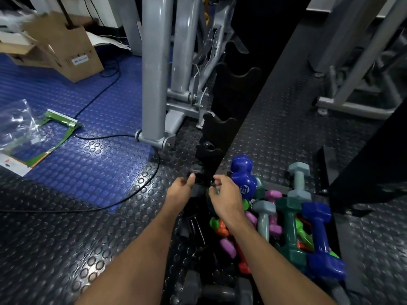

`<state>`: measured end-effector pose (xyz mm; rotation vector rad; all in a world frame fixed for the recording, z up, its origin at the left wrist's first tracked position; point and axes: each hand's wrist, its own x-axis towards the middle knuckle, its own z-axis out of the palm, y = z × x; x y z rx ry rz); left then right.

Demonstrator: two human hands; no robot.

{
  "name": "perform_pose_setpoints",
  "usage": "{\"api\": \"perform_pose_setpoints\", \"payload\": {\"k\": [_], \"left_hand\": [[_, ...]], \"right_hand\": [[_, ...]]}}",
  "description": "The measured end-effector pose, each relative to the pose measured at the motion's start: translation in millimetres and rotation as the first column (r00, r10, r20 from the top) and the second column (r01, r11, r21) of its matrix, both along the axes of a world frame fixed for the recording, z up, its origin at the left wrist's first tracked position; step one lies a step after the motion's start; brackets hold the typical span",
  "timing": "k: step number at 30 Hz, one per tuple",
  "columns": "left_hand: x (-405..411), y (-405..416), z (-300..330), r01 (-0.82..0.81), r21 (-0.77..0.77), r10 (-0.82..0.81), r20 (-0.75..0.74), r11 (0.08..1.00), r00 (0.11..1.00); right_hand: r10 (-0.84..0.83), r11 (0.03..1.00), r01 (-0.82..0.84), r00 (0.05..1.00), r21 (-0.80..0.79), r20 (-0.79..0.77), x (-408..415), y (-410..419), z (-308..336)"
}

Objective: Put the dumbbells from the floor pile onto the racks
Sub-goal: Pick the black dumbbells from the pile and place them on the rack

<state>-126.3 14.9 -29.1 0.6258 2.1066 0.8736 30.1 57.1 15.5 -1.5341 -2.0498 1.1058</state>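
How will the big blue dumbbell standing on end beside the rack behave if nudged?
The blue dumbbell stands on one head atop the pile, so it probably topples easily. Its glossy coating looks slippery. Its flat-sided heads should stop it rolling far.

Little here can be read. The big blue dumbbell (pixel 241 176) at the far end of the floor pile carries a white mark, partly hidden, showing something like "ku". The cardboard box (pixel 72 53) has a white label (pixel 80 59), its print too small to read.
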Motion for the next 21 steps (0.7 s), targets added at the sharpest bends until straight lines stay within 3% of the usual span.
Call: {"api": "perform_pose_setpoints", "payload": {"k": [6,13,19,21], "left_hand": [[4,-17,-25,0.131,-0.286,-0.162,-0.087,0.949,0.983],[7,-15,-31,0.153,-0.315,-0.175,-0.041,0.937,0.984],[-3,-6,-29,0.213,-0.37,-0.201,0.071,0.904,0.977],[-4,-4,-29,0.234,-0.399,-0.216,0.091,0.887,0.972]], "right_hand": [[0.021,0.988,-0.01,0.997,-0.152,0.073,16,-14,-16],[0.16,0.917,-0.102,0.979,-0.387,0.123,22,-32,-50],[0.261,0.918,-0.192,0.951,-0.346,0.166,22,-45,-67],[0.171,0.956,-0.115,0.965,-0.269,0.198,26,-54,-66]]}}
